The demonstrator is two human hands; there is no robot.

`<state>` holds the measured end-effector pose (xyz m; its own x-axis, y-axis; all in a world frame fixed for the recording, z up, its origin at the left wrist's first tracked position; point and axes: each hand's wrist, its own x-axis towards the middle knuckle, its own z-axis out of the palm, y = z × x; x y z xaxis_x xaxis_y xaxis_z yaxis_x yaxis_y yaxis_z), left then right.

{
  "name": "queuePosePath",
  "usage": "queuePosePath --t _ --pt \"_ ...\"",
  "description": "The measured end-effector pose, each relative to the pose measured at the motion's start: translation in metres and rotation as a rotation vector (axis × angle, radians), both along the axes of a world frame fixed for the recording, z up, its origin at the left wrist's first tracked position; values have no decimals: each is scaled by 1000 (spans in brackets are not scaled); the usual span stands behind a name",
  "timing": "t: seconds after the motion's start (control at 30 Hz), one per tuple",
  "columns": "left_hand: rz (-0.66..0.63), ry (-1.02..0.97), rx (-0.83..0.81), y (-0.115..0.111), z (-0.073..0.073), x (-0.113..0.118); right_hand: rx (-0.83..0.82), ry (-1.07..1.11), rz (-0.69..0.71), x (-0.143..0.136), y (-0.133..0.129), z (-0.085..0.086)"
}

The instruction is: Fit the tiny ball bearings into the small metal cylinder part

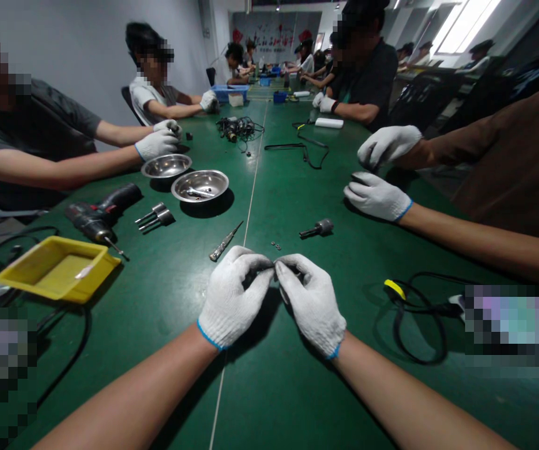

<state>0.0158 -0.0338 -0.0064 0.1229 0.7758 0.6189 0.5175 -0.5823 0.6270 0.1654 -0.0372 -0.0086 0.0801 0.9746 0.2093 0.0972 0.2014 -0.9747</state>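
Note:
My left hand (pixel 237 297), in a white glove with a blue cuff, pinches something too small to make out. Fingertip to fingertip with it, my right hand (pixel 311 300) is gloved the same way and also closed in a pinch. Both are held above the green table (pixel 166 356). Just beyond the fingertips lie some tiny metal parts (pixel 276 245). A slim screwdriver-like tool (pixel 225 242) lies beyond my left hand. Past my right hand rests a dark metal part with prongs (pixel 317 229); a similar pronged part (pixel 156 217) is at the left.
Left: a yellow tray (pixel 58 269), a power drill (pixel 103 212) and two steel bowls, the nearer (pixel 200 186) holding small metal pieces. Right: a looped black cable (pixel 419 337) and a co-worker's gloved hands (pixel 377 195). Farther back are a cable bundle (pixel 240 128) and other people.

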Motion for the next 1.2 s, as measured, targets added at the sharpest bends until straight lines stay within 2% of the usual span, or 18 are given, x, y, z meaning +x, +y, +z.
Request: queuePosePath --t 0.57,0.73,0.9,1.2 --pt "-8 7 -43 0 2 0 -15 5 18 0 0 1" --pt "27 -29 -46 1 2 1 -39 110 21 1 -3 -5" --pt "46 -23 -45 0 2 1 -120 299 -66 2 -6 -17" --pt "-20 5 19 -4 0 3 -20 200 -155 0 -4 -21"
